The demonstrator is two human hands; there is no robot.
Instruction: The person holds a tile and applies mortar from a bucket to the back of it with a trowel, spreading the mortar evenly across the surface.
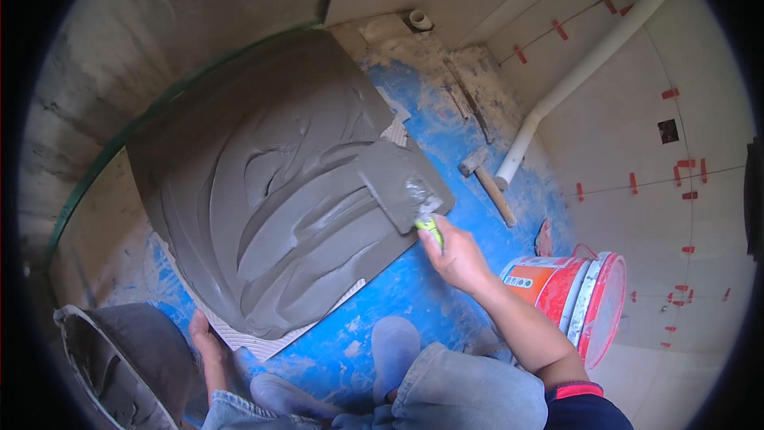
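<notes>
My right hand (459, 257) is closed round the bright green handle of a trowel (394, 187). Its broad blade, smeared with grey mortar, lies against the wet mortar layer (270, 223). That layer is spread in curved ridges over the back of a large tile (261, 346), whose pale ribbed surface shows along the near edge and at a far-right corner. At the tile's near left edge, my left hand (208, 342) is closed against the rim, with its fingers partly hidden. Beside it stands a dark bucket (155, 334) with grey mortar inside.
A hammer (488, 183) lies on the blue, mortar-stained floor (374, 302). To the right is a red and white bucket (557, 295). A white pipe (549, 103) leans along the tiled wall (613, 127), which has red spacers in its joints. A short pipe stub (419, 20) stands at the back.
</notes>
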